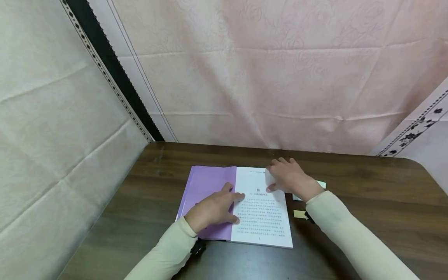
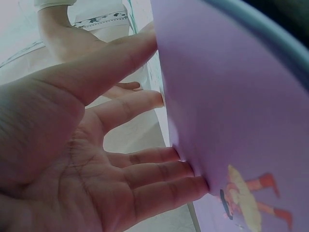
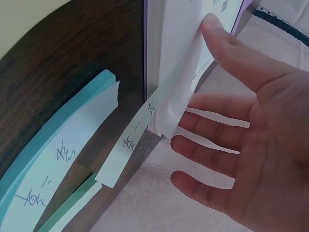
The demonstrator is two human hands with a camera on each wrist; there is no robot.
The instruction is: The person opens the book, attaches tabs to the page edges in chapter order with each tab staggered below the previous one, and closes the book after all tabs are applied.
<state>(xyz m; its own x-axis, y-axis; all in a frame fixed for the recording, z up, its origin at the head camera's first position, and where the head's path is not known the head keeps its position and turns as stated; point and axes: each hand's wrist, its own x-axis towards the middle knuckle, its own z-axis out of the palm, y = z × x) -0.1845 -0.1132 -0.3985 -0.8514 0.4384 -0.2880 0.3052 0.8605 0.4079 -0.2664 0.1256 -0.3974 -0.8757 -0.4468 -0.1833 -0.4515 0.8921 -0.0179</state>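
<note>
An open book lies on the table, with a purple inside cover (image 1: 210,184) on the left and a printed white page (image 1: 260,214) on the right. My left hand (image 1: 215,208) rests across the fold with fingers spread; its fingertips touch the purple sheet in the left wrist view. My right hand (image 1: 288,177) is at the page's upper right, where the paper bends up between thumb and fingers. In the right wrist view its thumb (image 3: 217,31) lies on the page. A handwritten paper tab (image 3: 128,142) sticks out from the page edge.
Right of the book, partly under the right arm, are a teal-edged pad of handwritten strips (image 3: 53,159) and a yellow pad (image 1: 299,214). The brown wooden table (image 1: 378,202) meets a pale patterned cloth (image 1: 280,85) at its back edge.
</note>
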